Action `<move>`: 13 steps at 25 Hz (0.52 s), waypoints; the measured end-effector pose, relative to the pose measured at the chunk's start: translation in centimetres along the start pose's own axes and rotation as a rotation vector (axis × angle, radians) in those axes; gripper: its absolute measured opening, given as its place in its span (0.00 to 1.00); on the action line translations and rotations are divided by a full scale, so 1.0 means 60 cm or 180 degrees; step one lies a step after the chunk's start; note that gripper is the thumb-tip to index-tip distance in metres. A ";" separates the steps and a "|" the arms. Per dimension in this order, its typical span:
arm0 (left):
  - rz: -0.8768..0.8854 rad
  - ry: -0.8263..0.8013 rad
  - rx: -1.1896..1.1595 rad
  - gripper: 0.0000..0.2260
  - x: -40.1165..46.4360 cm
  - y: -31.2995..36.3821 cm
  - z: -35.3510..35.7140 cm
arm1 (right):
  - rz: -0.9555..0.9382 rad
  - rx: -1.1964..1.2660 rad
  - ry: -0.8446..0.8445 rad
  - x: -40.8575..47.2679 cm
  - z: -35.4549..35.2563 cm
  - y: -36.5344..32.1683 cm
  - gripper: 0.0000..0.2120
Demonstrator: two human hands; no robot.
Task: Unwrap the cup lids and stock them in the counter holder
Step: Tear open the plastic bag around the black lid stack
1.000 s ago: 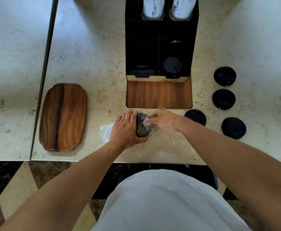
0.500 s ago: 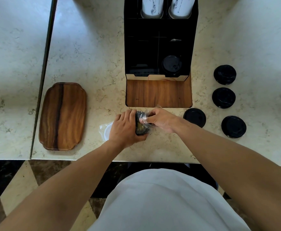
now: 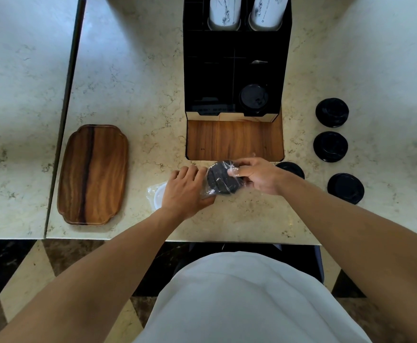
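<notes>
A stack of black cup lids in clear plastic wrap [image 3: 221, 180] lies between my hands, just in front of the holder's wooden base. My left hand [image 3: 186, 191] grips the wrap at its left edge. My right hand [image 3: 254, 174] pinches the wrap on the stack's right side. The black counter holder [image 3: 235, 70] stands at the back centre, with one black lid [image 3: 253, 97] in its right front slot. Several loose black lids lie to the right: [image 3: 332, 112], [image 3: 330, 146], [image 3: 346, 188], and one [image 3: 291, 169] partly behind my right wrist.
A wooden tray [image 3: 93, 173] sits at the left. A white lid in clear wrap [image 3: 156, 194] shows under my left hand. Two white paper cup stacks [image 3: 224, 11] stand in the holder's back. The counter edge runs just below my forearms.
The wrapped stack has turned from edge-on to showing its flat top face, and my right hand has shifted right, pulling the wrap.
</notes>
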State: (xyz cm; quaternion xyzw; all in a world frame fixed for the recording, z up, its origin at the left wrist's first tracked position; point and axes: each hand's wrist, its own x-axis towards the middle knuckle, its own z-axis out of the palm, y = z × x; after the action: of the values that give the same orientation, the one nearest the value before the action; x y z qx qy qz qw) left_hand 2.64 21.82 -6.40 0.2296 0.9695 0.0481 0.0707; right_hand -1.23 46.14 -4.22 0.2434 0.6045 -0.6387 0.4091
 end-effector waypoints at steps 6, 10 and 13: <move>-0.0317 -0.0161 0.0108 0.24 0.018 -0.003 -0.007 | -0.0381 0.0352 0.0399 -0.017 -0.053 -0.020 0.18; -0.0826 -0.0184 -0.0007 0.20 0.039 -0.002 -0.013 | -0.0705 0.1124 0.0953 -0.015 -0.072 -0.041 0.14; -0.0976 -0.0169 -0.0109 0.21 0.047 -0.002 -0.016 | -0.0892 0.1491 0.0988 -0.014 -0.071 -0.052 0.16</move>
State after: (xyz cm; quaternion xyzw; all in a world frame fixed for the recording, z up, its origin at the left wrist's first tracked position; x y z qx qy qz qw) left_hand -0.04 22.94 -5.81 0.0788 0.9900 0.0472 0.1066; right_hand -4.10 50.23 -2.40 0.3400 0.5239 -0.7659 0.1527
